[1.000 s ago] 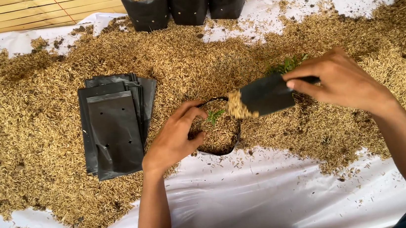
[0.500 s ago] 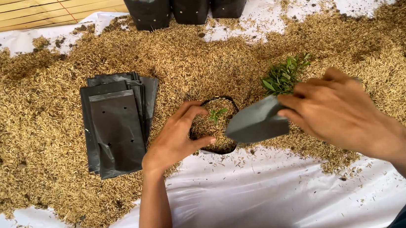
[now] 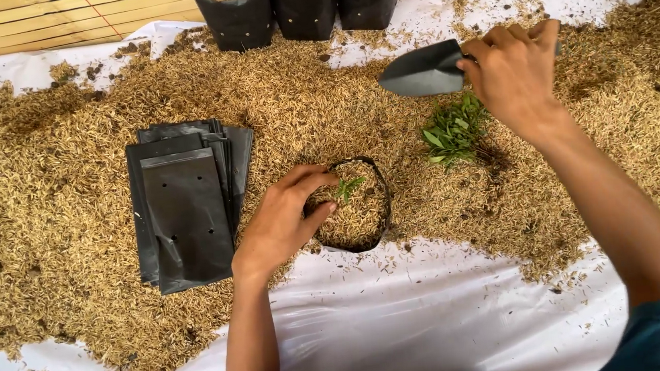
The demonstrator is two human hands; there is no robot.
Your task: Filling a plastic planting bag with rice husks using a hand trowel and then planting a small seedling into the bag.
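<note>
The black trowel (image 3: 424, 70) lies nearly level, long axis running left to right, its pointed blade aimed left and sticking out leftward from the right hand (image 3: 514, 71), which is closed around the handle. It hovers over the rice husks (image 3: 69, 235), above and right of the grow bag (image 3: 356, 205). The left hand (image 3: 283, 222) grips the husk-filled bag's left rim, fingers curled by a small seedling (image 3: 348, 185). Loose seedlings (image 3: 454, 129) lie right of the bag; flat black bags (image 3: 185, 203) lie left of it.
</note>
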